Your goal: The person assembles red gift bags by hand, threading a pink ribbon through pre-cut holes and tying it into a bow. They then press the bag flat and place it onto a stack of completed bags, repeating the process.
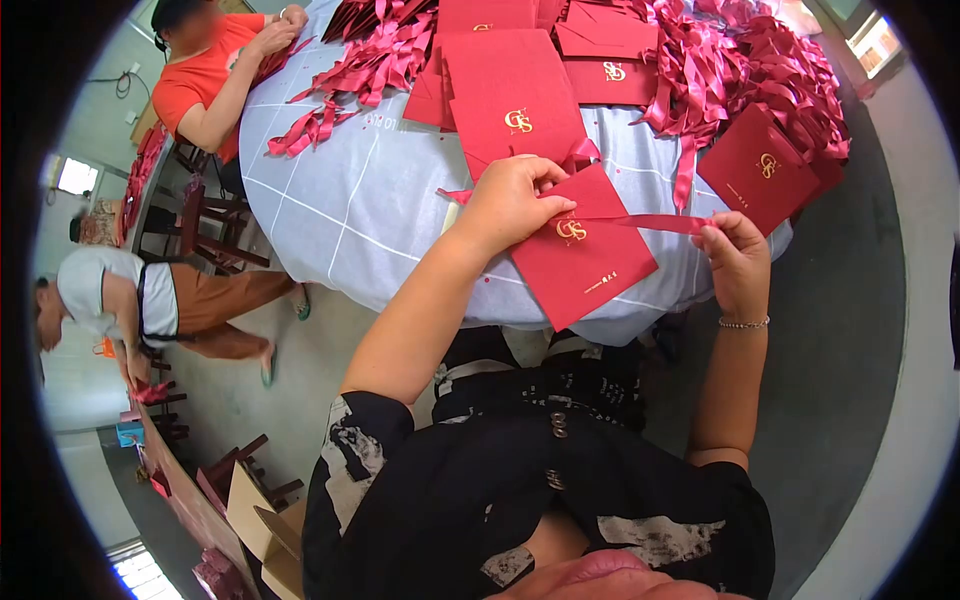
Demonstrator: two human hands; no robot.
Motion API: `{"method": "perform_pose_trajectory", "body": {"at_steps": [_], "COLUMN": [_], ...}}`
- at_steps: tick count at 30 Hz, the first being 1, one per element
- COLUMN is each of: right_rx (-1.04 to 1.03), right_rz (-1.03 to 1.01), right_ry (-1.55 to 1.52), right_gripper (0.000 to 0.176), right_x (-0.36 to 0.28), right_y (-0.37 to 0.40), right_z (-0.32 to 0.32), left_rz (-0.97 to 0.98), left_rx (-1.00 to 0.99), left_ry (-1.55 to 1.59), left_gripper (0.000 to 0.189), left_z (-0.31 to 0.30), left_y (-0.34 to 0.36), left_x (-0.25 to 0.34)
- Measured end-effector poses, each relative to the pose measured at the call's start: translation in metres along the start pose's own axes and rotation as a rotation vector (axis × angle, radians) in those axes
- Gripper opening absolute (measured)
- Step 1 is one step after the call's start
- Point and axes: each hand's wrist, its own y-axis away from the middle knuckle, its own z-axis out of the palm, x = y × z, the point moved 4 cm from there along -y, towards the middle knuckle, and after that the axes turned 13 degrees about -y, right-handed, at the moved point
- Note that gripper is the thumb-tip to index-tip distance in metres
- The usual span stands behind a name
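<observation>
A red bag with gold letters lies tilted at the table's front edge. My left hand is closed at its top edge, thumb and fingers pinching the bag and ribbon there. From that spot a red ribbon stretches to the right across the bag's face. Its far end is pinched between the thumb and fingers of my right hand, which is off the bag to the right. Just beyond my left hand lies a stack of red bags.
Heaps of red ribbons lie on the cloth-covered table, with another red bag at the right. A person in orange works at the far left; another person bends over a side table. An open cardboard box stands lower left.
</observation>
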Motion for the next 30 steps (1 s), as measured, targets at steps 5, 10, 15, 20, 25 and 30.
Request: {"method": "perform_pose_trajectory", "body": {"at_steps": [5, 10, 15, 20, 25, 30], "right_rx": [0.151, 0.226, -0.140, -0.226, -0.131, -0.119], "right_rz": [-0.038, -0.070, 0.128, -0.050, 0.013, -0.300], "right_ry": [-0.456, -0.611, -0.327, 0.222, 0.458, 0.575], "right_gripper": [0.015, 0.020, 0.025, 0.022, 0.017, 0.011], "right_x": [0.006, 0.008, 0.011, 0.000, 0.003, 0.010], "right_y": [-0.010, -0.019, -0.017, -0.014, -0.015, -0.017], "right_z": [0.003, 0.015, 0.057, 0.111, 0.118, 0.119], "left_rz": [-0.077, -0.056, -0.019, 0.038, 0.117, 0.185], "left_rx": [-0.067, -0.115, -0.079, -0.055, 0.016, 0.071], "left_ry": [0.178, 0.188, 0.145, 0.095, 0.011, -0.021], "left_gripper": [0.029, 0.028, 0.028, 0.026, 0.024, 0.025], "left_z": [0.000, 0.001, 0.001, -0.004, -0.002, 0.001], "left_y": [0.002, 0.003, 0.003, 0.004, 0.006, 0.008], "left_x": [-0.001, 0.001, 0.004, 0.011, 0.012, 0.014]}}
